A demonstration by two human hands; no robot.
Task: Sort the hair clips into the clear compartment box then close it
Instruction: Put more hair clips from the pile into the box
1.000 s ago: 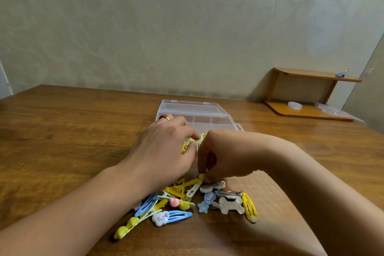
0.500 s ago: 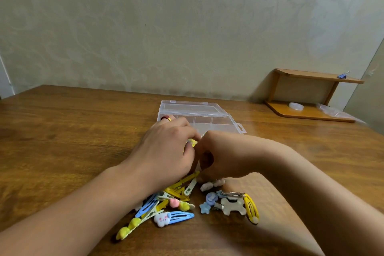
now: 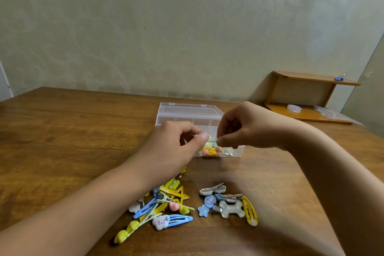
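Note:
The clear compartment box (image 3: 236,153) stands open mid-table, its lid (image 3: 187,110) tilted back. A front compartment holds small orange and yellow clips (image 3: 209,151). Both hands hover over that front part. My left hand (image 3: 172,147) and my right hand (image 3: 245,129) pinch a small pale hair clip (image 3: 212,139) between them; it is mostly hidden by the fingertips. Nearer me on the table lie a pile of yellow and blue snap clips (image 3: 166,203) and a smaller group with a bone-shaped clip (image 3: 231,208).
The wooden table (image 3: 72,141) runs back to a patterned wall. A small wooden shelf (image 3: 307,110) stands at the back right with a white roll and a plastic bag on it.
Both hands have lifted off the clip pile and moved away from me to above the box's front compartment, carrying a clip. The right hand has risen and swung to the right.

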